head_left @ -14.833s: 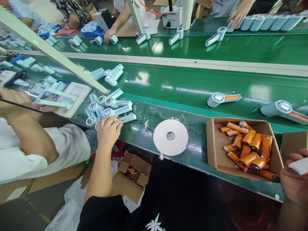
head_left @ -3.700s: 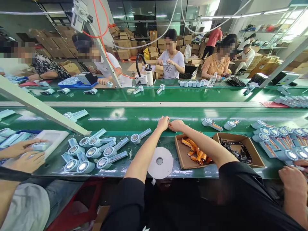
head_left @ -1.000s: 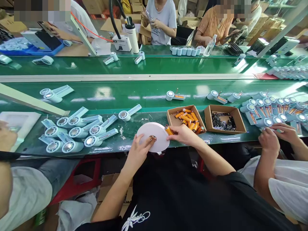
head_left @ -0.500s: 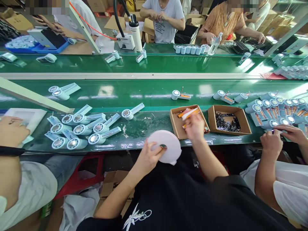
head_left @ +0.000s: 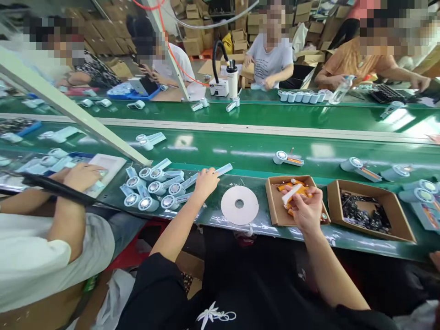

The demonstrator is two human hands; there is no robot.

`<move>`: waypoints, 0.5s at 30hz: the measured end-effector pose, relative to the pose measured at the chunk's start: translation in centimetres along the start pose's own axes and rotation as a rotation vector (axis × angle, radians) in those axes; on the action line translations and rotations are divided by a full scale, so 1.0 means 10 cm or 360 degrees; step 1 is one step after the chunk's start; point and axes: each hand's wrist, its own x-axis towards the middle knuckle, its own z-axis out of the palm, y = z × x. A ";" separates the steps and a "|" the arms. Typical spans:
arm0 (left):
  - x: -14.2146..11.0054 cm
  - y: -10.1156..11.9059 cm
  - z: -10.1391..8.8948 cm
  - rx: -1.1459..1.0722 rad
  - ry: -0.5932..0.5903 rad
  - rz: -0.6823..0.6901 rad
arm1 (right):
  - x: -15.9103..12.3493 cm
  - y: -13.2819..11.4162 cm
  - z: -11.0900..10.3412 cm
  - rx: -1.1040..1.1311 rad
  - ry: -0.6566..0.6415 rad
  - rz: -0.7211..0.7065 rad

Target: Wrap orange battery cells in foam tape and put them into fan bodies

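Observation:
My left hand [head_left: 205, 181] reaches out to a pale blue fan housing [head_left: 220, 171] lying on the green bench and closes on its handle end. Several more such housings [head_left: 154, 188] lie in a cluster just left of it. My right hand [head_left: 305, 208] hovers over a cardboard box of orange battery cells [head_left: 275, 201] and pinches one orange cell [head_left: 290, 192] with a white strip on it. A white tape roll [head_left: 239, 205] lies flat between my two hands.
A second cardboard box [head_left: 369, 211] with small dark parts stands to the right. Fan units with batteries [head_left: 287, 159] ride the green conveyor [head_left: 240, 151]. A neighbour's arm [head_left: 65, 197] works at my left. Other people sit across the line.
My left hand has let go of the tape roll, which now lies flat on the bench, and has reached left to a fan housing. My right hand still holds the taped cell over the box.

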 end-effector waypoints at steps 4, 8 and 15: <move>0.40 0.03 -0.03 0.0052 -0.0179 0.0200 | 0.43 -0.14 0.04 -0.0266 -0.0214 -0.0056; 1.00 0.31 -0.04 -0.0017 -0.0233 0.0493 | 1.17 -0.03 0.43 -0.0518 -0.0472 -0.0056; 1.62 0.52 0.03 -0.0244 -0.0432 0.0662 | 1.97 0.55 0.80 -0.2005 -0.0910 -0.0146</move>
